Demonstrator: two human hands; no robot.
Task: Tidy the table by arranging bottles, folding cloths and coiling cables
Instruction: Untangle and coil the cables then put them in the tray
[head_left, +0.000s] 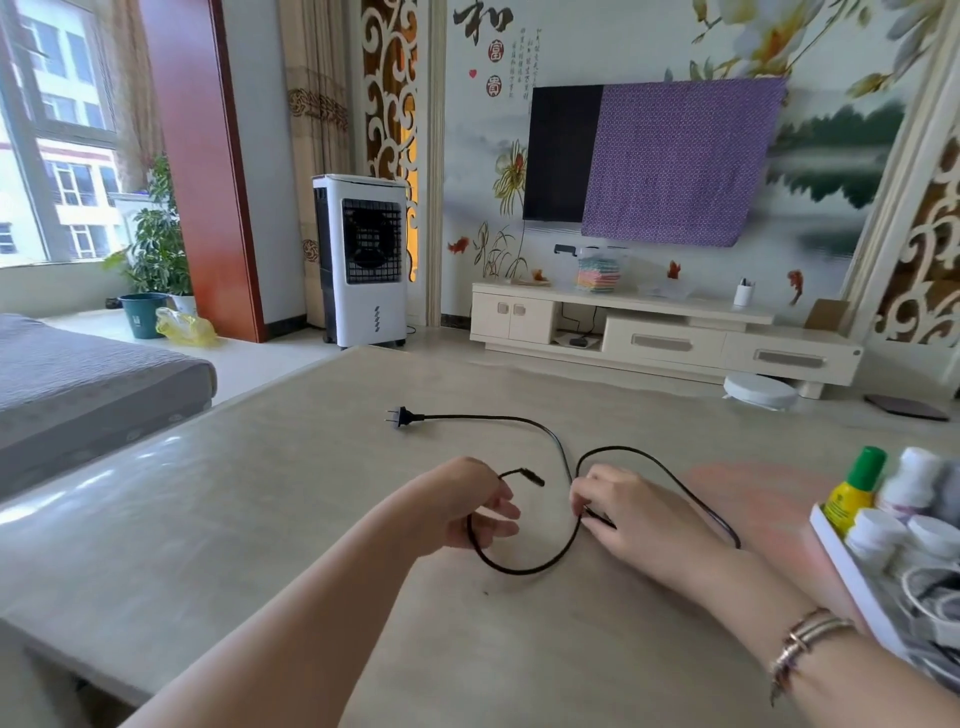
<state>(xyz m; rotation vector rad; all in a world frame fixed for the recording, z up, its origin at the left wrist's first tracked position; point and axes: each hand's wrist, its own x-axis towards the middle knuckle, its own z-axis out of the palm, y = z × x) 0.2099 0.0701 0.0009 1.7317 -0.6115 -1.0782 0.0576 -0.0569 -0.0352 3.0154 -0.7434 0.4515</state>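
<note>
Person, head-camera view: two forearms showing, both bare, no sleeves reaching into the frame. Left hand (462, 506): wearing nothing on the wrist or on the fingers that are showing. Right hand (631, 512): fingers likewise showing no rings. Right wrist: wearing a bracelet (802, 642) of several thin bands in a metallic, rose-gold tone, lying stacked across the wrist, with a small pendant piece hanging from the lower edge; finer detail is blurring out.

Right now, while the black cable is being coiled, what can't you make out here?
1. Head view: the white tray and its bottles are cut off by the right edge.
2. Bottle labels: blurred, unreadable.
3. Where the black cable passes under the right hand: hidden by the fingers.
4. Left hand: its grip is partly hidden.
</note>
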